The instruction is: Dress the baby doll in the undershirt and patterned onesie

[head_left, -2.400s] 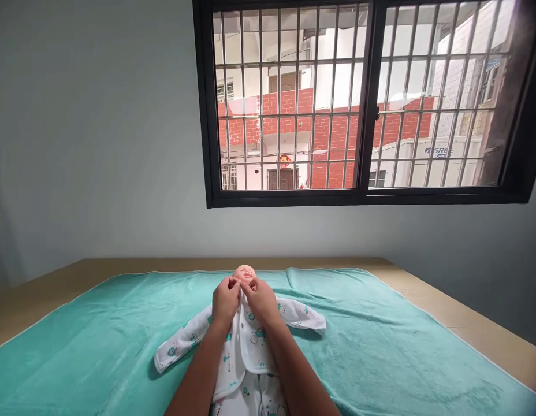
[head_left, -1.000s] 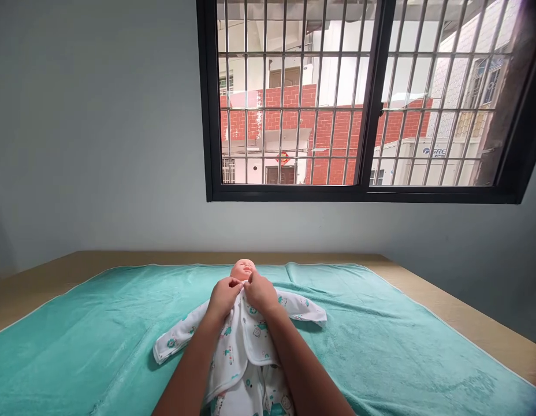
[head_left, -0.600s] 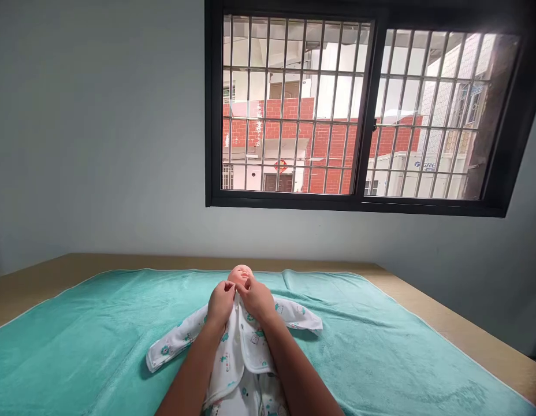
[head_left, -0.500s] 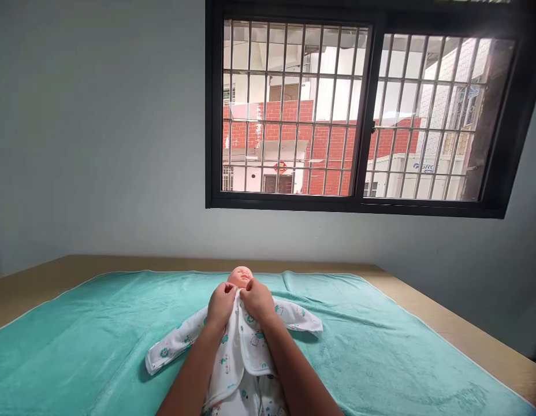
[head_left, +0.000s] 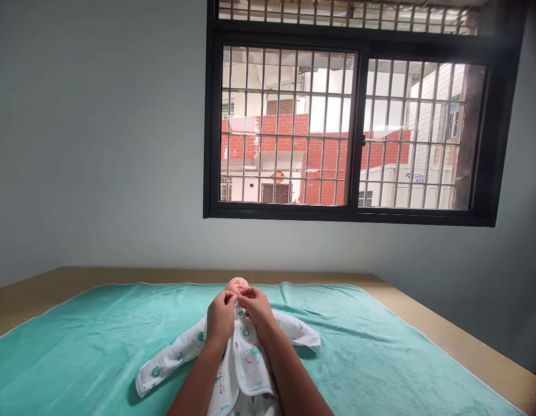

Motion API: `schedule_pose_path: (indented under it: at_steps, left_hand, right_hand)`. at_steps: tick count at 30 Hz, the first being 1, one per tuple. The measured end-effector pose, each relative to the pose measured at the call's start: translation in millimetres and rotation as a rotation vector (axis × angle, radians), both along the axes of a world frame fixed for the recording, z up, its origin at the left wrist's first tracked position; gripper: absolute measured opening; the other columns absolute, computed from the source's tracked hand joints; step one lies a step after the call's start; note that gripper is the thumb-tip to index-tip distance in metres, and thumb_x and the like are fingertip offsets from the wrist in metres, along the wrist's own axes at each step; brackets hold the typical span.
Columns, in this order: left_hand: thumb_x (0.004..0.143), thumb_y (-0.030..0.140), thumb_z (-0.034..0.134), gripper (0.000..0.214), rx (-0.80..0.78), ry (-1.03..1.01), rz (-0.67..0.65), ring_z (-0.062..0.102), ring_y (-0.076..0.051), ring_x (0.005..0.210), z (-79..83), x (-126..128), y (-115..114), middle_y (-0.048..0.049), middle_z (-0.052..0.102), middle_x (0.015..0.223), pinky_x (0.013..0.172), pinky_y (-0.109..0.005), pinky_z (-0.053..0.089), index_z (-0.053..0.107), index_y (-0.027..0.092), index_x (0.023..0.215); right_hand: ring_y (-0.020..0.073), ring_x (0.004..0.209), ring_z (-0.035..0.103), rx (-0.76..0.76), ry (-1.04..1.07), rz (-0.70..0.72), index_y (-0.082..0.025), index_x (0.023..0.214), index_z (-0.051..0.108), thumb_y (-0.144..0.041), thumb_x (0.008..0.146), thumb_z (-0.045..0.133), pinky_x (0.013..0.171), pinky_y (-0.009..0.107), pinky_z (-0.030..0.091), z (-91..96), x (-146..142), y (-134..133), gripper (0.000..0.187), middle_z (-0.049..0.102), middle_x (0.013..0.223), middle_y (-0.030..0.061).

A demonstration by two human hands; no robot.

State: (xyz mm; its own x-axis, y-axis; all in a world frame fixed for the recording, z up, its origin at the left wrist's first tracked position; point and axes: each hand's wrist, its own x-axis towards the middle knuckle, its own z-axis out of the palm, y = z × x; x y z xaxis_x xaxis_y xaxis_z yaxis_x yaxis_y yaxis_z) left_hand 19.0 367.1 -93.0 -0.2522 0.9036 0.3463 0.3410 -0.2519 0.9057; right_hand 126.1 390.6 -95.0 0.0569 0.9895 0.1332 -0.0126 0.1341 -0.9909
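The left hand [head_left: 222,316] pinches the jacket [head_left: 247,359] at its neck; whether the right hand [head_left: 258,309] grips it, I can't tell. Best align both edges, clear of the doll's [head_left: 237,283] chin.

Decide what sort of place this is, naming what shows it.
Probably a plain room in a built-up area: a barred window faces neighbouring buildings, and a doll lies on a teal blanket spread over a wood-coloured surface.
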Motion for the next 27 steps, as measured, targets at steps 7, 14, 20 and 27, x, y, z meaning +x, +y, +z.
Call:
schedule_pose_path:
  at_steps: [7,14,20,27]
  left_hand:
    - [0.076,0.034,0.048,0.02,-0.014,0.066,-0.051,0.065,-0.023,0.08,-4.7,-3,1,-0.0067,0.072,0.081,0.073,-0.03,0.044,0.061,0.02,0.074]
    - [0.078,0.031,0.047,0.018,-0.058,0.146,-0.043,0.062,-0.022,0.076,-6.1,-1,2,-0.0057,0.071,0.078,0.069,-0.029,0.039,0.06,0.021,0.07]
    - [0.077,0.033,0.046,0.018,-0.077,0.162,-0.057,0.062,-0.023,0.079,-7.9,-2,1,-0.0059,0.07,0.081,0.071,-0.03,0.04,0.059,0.021,0.073]
    - [0.07,0.041,0.049,0.024,-0.068,0.054,-0.079,0.065,-0.026,0.081,-9.3,-5,1,-0.0069,0.072,0.081,0.073,-0.032,0.045,0.061,0.02,0.075]
  right_hand:
    - [0.0095,0.053,0.051,-0.047,0.012,-0.013,-0.015,0.073,0.058,-0.011,0.056,0.063,0.049,0.02,0.035,-4.6,1,3,0.018,0.059,0.06,-0.002]
    - [0.0085,0.042,0.044,-0.054,-0.04,-0.057,-0.018,0.063,0.051,-0.016,0.067,0.061,0.044,0.021,0.034,-10.0,0,8,0.011,0.05,0.047,-0.0046]
    - [0.0085,0.041,0.044,-0.077,-0.062,-0.072,-0.018,0.064,0.051,-0.008,0.059,0.062,0.042,0.02,0.032,-11.4,4,4,0.016,0.048,0.044,-0.006]
    - [0.0089,0.039,0.042,-0.122,-0.07,-0.001,-0.018,0.051,0.049,-0.008,0.056,0.065,0.041,0.021,0.029,-12.8,12,5,0.02,0.044,0.039,-0.0049]
